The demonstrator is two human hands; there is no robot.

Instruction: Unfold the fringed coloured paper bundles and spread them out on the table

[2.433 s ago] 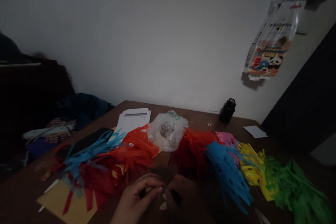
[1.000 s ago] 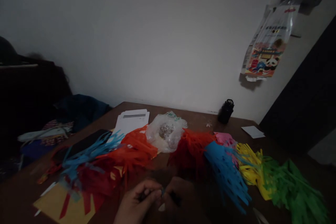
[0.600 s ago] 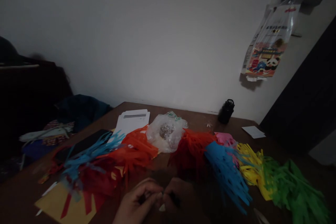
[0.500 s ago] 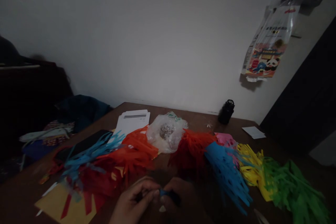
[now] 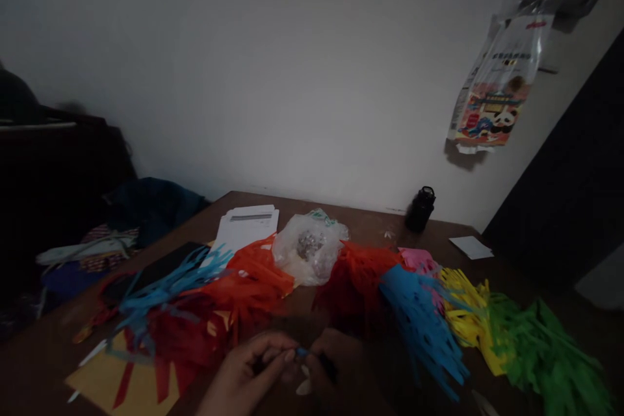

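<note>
My left hand [image 5: 260, 364] and my right hand [image 5: 344, 367] meet low in the middle of the view, over the brown table. Between their fingertips shows a small bright blue piece [image 5: 301, 351], too small and dim to name. Both hands are closed on it, thumbs against forefingers. A dark part by the right fingers is hard to make out. Just below the fingertips is a small pale scrap [image 5: 305, 382]; whether it is held or lies on the table I cannot tell. Beyond the hands lie dark red strips [image 5: 344, 292] and orange fringed strips [image 5: 368, 263].
Blue [image 5: 424, 322], yellow [image 5: 468, 305] and green fringes [image 5: 550, 351] spread rightward. Left are light blue strips [image 5: 166, 286], red strips [image 5: 188, 331] and a tan sheet [image 5: 104, 380]. Behind stand a clear plastic bag [image 5: 312, 247], white papers [image 5: 246, 227] and a black bottle [image 5: 420, 209].
The fingertips have shifted slightly, and the blue piece between them looks smaller. More of the pale scrap shows below. The things on the table stay put.
</note>
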